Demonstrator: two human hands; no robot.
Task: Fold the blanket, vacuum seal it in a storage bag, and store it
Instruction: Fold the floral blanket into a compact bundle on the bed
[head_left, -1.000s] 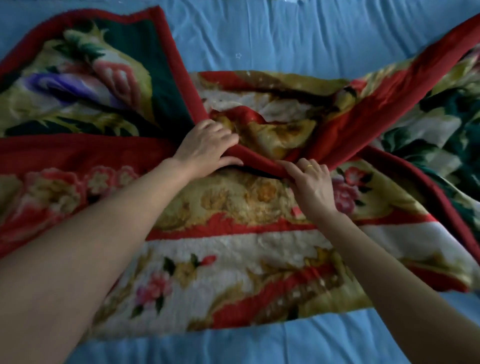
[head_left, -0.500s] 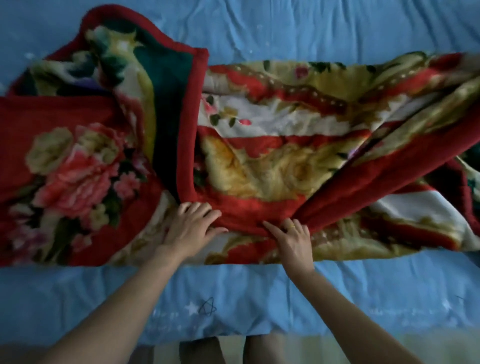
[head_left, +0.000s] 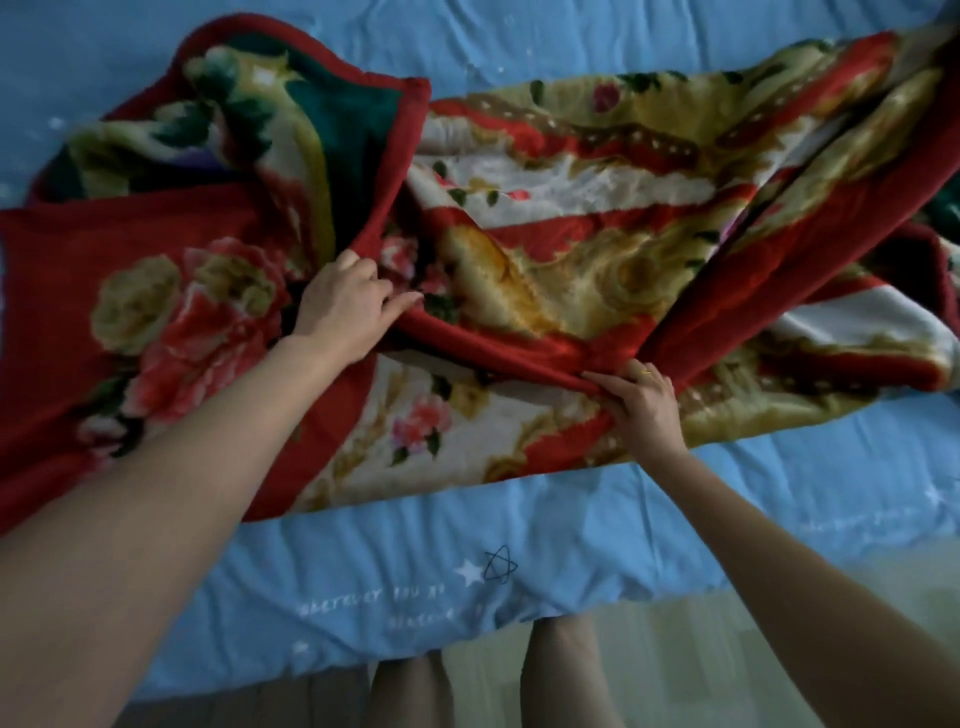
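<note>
A thick red blanket (head_left: 545, 270) with floral and gold patterns lies bunched across a bed. My left hand (head_left: 345, 306) sits at the middle of the blanket, fingers curled into a red-edged fold that rises beside it. My right hand (head_left: 641, 402) pinches the red border of the upper layer near the bed's front edge, lifting it slightly off the layer below. The blanket's right end runs out of view.
A light blue sheet (head_left: 519, 545) with a star print covers the bed. The bed's front edge crosses the lower part of the view. Below it are my legs (head_left: 561, 670) and a pale floor (head_left: 675, 649).
My left hand has moved up and away from the blanket's near edge into the middle fold. My right hand keeps its pinch on the red border, now raised a little. The view has tilted slightly.
</note>
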